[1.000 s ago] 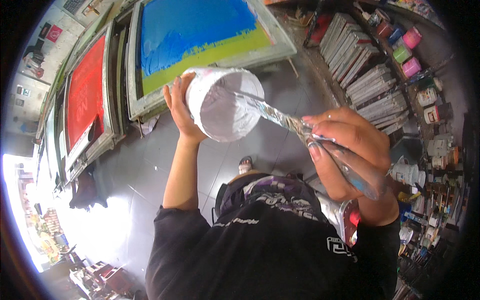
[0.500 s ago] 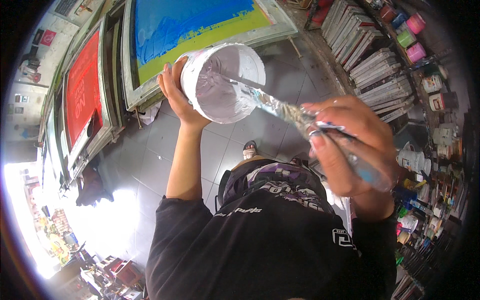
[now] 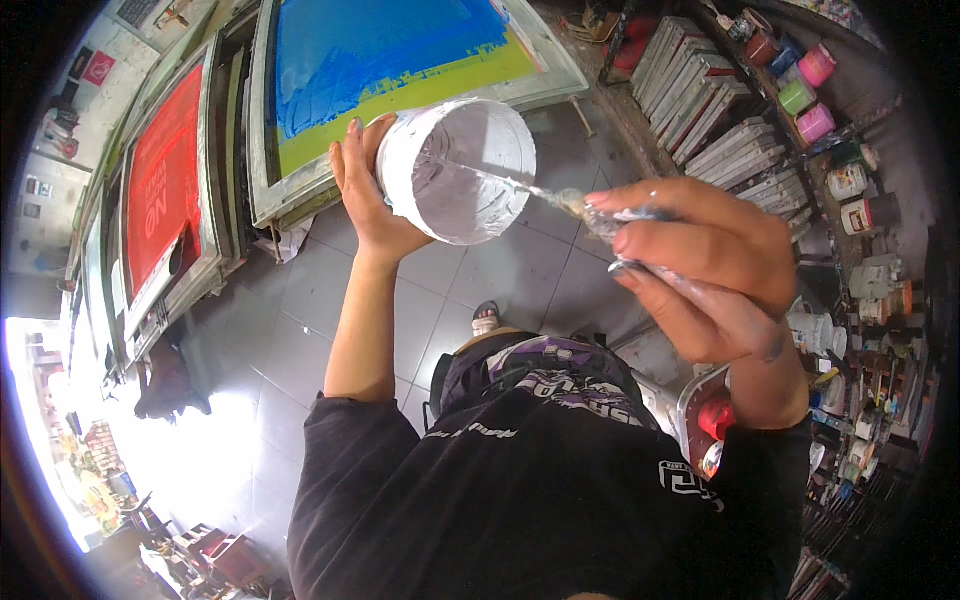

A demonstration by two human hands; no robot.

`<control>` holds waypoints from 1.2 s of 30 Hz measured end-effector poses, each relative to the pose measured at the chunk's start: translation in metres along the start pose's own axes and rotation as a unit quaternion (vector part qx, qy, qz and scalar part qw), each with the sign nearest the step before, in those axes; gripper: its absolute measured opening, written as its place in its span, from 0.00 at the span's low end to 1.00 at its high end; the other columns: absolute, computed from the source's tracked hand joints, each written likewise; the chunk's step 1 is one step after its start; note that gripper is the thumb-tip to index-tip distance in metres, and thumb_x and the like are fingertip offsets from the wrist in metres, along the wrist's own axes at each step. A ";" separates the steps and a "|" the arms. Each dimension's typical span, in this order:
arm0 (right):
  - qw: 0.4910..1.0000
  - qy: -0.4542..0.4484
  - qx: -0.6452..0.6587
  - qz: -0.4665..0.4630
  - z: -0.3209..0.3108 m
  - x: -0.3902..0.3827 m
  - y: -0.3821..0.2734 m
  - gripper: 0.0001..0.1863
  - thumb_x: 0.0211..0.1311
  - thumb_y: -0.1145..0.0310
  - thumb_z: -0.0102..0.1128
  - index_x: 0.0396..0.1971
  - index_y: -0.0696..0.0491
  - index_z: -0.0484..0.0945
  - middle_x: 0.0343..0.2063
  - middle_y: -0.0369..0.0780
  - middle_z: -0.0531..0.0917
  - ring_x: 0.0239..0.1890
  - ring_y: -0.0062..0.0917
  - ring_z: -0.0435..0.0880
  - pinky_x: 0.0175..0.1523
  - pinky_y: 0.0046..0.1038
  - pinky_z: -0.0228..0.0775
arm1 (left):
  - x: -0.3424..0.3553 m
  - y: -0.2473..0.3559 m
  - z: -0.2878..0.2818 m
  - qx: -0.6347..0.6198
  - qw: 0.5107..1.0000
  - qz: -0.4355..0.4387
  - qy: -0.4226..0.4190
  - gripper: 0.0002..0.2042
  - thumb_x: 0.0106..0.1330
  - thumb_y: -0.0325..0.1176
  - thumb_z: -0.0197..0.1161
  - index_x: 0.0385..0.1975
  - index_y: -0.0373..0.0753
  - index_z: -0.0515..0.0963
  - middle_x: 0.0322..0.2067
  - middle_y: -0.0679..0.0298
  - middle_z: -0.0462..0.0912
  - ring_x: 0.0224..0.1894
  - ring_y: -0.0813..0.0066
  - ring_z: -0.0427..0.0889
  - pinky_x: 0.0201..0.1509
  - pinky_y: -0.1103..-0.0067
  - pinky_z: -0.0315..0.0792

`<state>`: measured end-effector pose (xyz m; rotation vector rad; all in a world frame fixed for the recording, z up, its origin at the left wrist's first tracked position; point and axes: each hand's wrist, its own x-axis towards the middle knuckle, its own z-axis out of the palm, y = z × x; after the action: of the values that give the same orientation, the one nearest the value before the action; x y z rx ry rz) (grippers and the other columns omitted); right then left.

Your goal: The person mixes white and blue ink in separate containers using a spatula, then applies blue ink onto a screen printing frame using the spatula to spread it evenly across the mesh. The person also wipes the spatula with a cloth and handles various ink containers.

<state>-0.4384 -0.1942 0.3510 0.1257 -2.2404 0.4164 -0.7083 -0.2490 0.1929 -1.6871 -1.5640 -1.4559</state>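
A white plastic bucket (image 3: 402, 150) is tilted with its mouth toward me, its inside coated with white paint. My left hand (image 3: 368, 195) holds it from the left and underneath, fingers spread along its outer wall. In my right hand (image 3: 715, 255) is a thin spatula (image 3: 562, 201) smeared with whitish paint, gripped between thumb and fingers. Its blade reaches into the bucket's mouth and appears nearly edge-on. Whether the tip touches the inner wall I cannot tell. Paint marks several fingers of the right hand.
A framed screen (image 3: 390, 65) with blue and yellow-green ink lies ahead; a red one (image 3: 165, 180) is farther left. Stacked frames (image 3: 690, 95) stand at the right, beside shelves with paint pots (image 3: 815, 65). A red item (image 3: 715, 417) is below my right forearm.
The bucket and my left hand have shifted slightly right. My right hand has turned, so the spatula's blade, broad before, now shows as a thin edge.
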 end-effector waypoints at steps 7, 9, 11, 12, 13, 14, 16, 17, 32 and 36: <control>0.997 -0.031 -0.028 -0.069 0.002 0.005 0.011 0.14 0.34 0.87 0.62 0.27 0.65 0.72 0.28 0.46 0.80 0.30 0.44 0.83 0.30 0.30 0.80 | 0.001 0.000 -0.003 -0.001 1.000 -0.002 -0.001 0.60 0.28 0.49 0.78 0.62 0.30 0.49 0.50 0.54 0.75 0.53 0.59 0.74 0.64 0.55 0.44; 0.999 -0.003 -0.004 -0.037 -0.001 0.005 0.006 0.14 0.35 0.86 0.62 0.28 0.65 0.72 0.29 0.47 0.80 0.31 0.43 0.83 0.30 0.30 0.80 | 0.002 0.001 -0.006 0.015 1.000 0.005 -0.007 0.60 0.28 0.49 0.78 0.62 0.30 0.49 0.50 0.54 0.75 0.53 0.59 0.74 0.64 0.55 0.44; 1.000 -0.011 -0.004 -0.028 -0.003 0.003 0.007 0.15 0.36 0.85 0.63 0.29 0.65 0.72 0.31 0.50 0.80 0.31 0.42 0.83 0.31 0.29 0.79 | 0.002 0.003 -0.006 0.032 0.999 0.013 -0.015 0.60 0.28 0.49 0.78 0.62 0.31 0.49 0.50 0.55 0.75 0.53 0.59 0.74 0.64 0.55 0.45; 0.999 -0.031 -0.014 -0.036 -0.002 0.000 0.011 0.15 0.37 0.85 0.63 0.30 0.64 0.73 0.32 0.51 0.81 0.31 0.41 0.84 0.32 0.28 0.79 | 0.005 0.006 -0.007 0.031 0.999 0.017 -0.022 0.59 0.29 0.45 0.79 0.63 0.30 0.48 0.50 0.53 0.74 0.52 0.58 0.74 0.62 0.59 0.50; 0.999 -0.040 -0.012 -0.030 -0.003 0.000 0.011 0.15 0.38 0.85 0.63 0.31 0.63 0.73 0.33 0.52 0.81 0.31 0.39 0.84 0.32 0.28 0.78 | 0.009 0.011 -0.009 0.029 0.999 0.022 -0.029 0.59 0.29 0.42 0.80 0.63 0.29 0.47 0.49 0.51 0.74 0.51 0.58 0.73 0.59 0.62 0.55; 0.998 -0.049 -0.009 -0.023 -0.005 -0.001 0.011 0.15 0.38 0.84 0.62 0.31 0.62 0.74 0.34 0.53 0.81 0.31 0.38 0.84 0.32 0.27 0.78 | 0.014 0.014 -0.010 0.027 0.999 0.026 -0.036 0.59 0.30 0.38 0.80 0.63 0.29 0.46 0.49 0.49 0.73 0.50 0.57 0.73 0.57 0.66 0.61; 0.998 -0.052 0.022 -0.001 -0.013 0.005 0.006 0.15 0.41 0.83 0.62 0.33 0.59 0.75 0.36 0.54 0.80 0.31 0.37 0.84 0.33 0.26 0.78 | 0.022 0.018 -0.016 0.060 0.995 0.027 -0.071 0.60 0.28 0.38 0.80 0.63 0.29 0.46 0.49 0.50 0.73 0.51 0.57 0.73 0.57 0.67 0.62; 0.998 -0.055 0.033 0.002 -0.017 0.008 0.005 0.15 0.42 0.83 0.62 0.33 0.57 0.75 0.36 0.55 0.80 0.31 0.36 0.84 0.33 0.26 0.77 | 0.023 0.019 -0.017 0.076 0.993 0.027 -0.089 0.60 0.27 0.38 0.81 0.63 0.30 0.46 0.50 0.51 0.73 0.51 0.57 0.73 0.57 0.67 0.63; 0.986 -0.128 -0.082 -0.071 -0.053 0.009 0.052 0.13 0.43 0.85 0.58 0.33 0.62 0.75 0.38 0.55 0.79 0.37 0.43 0.82 0.39 0.32 0.75 | 0.046 0.008 -0.006 -0.141 0.975 -0.091 -0.148 0.58 0.20 0.30 0.74 0.63 0.38 0.51 0.49 0.55 0.74 0.54 0.57 0.71 0.59 0.68 0.65; 0.989 -0.138 -0.050 0.005 -0.047 0.008 0.039 0.14 0.44 0.83 0.58 0.35 0.61 0.74 0.38 0.55 0.80 0.37 0.44 0.82 0.40 0.34 0.75 | 0.042 0.007 -0.006 -0.115 0.979 -0.092 -0.140 0.58 0.20 0.31 0.74 0.63 0.37 0.52 0.48 0.56 0.75 0.54 0.56 0.70 0.59 0.67 0.64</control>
<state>-0.4178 -0.1417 0.3753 0.1254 -2.5298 0.3050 -0.7119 -0.2364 0.2335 -1.9984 -1.7991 -1.5981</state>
